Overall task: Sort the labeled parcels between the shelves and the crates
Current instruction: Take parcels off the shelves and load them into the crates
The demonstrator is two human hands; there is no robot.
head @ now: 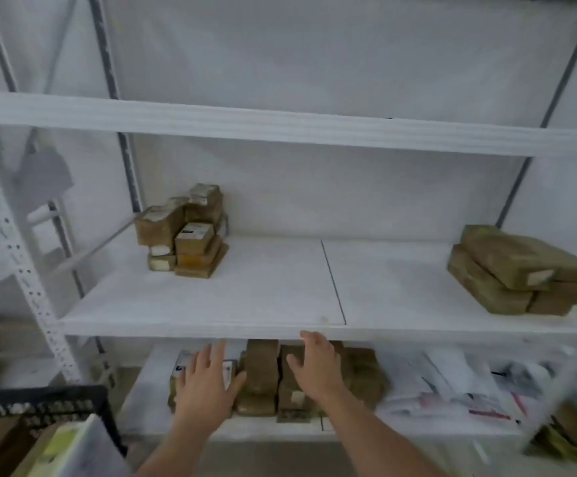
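**Both hands open and empty at the lower shelf**

Neither hand has hold of anything: the left hand (207,383) is spread flat, fingers splayed, over the front of a white-labelled parcel (181,368), and whether the palm actually touches it cannot be told. The right hand (316,368) is likewise open, thumb out to the side, fingertips up near the front lip of the middle shelf (280,297), in front of a cluster of brown parcels (263,370).

Going left to right: at the bottom left corner of the view sits a black crate (39,404) with a latticed wall, holding a pale plastic-wrapped item (77,449) and what looks like cardboard. Beside it rises the white perforated upright (21,266) of the rack.

On the middle shelf, a small stack of brown labelled boxes (185,232) stands at the back left corner. The middle of that shelf is bare, with a seam line running front to back. At its right edge lies a stack of flat brown parcels (517,270), angled, a label showing on one end.

On the lower shelf (142,401), the white-labelled parcel sits left of centre, the brown parcels are packed just beside it, some standing on edge. Further right along that shelf lie blurred white plastic mailers (452,383) with pink and dark markings.
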